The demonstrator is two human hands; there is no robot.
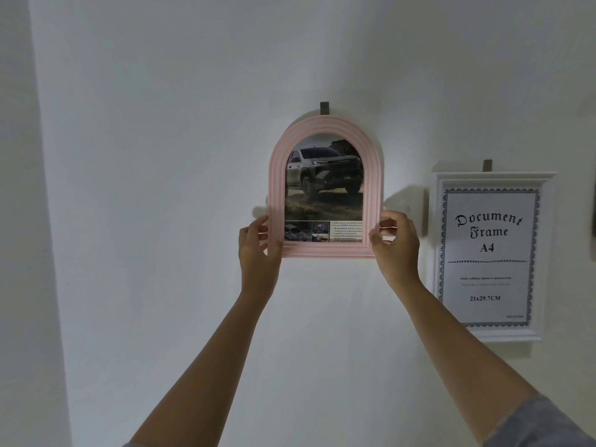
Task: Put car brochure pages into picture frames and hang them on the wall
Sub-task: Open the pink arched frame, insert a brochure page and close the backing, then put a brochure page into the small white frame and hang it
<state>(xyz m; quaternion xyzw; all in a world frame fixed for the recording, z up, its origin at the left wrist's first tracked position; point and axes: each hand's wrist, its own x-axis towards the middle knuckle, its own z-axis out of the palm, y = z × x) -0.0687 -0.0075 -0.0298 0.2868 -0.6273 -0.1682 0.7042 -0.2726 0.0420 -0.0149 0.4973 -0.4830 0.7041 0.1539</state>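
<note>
- The pink arched picture frame with ribbed moulding (325,250) sits just right of the picture's centre, flat against the white wall (161,156), its top touching a small dark hook (324,108).
- Inside it I see the car brochure page (324,188): a grey pickup truck on rough ground, with small photos and lines of text along the bottom.
- My left hand (258,250) grips the frame's lower left corner, fingers curled around the edge.
- My right hand (395,243) pinches the lower right corner between thumb and fingers.
- Both bare forearms rise from the bottom of the picture; a grey sleeve (541,424) shows in the lower right corner.
- At the right, well apart from the pink frame, a white rectangular document frame (490,179) hangs from a second dark hook (487,165), holding a printed insert sheet (488,259) reading "Document Frame A4".
</note>
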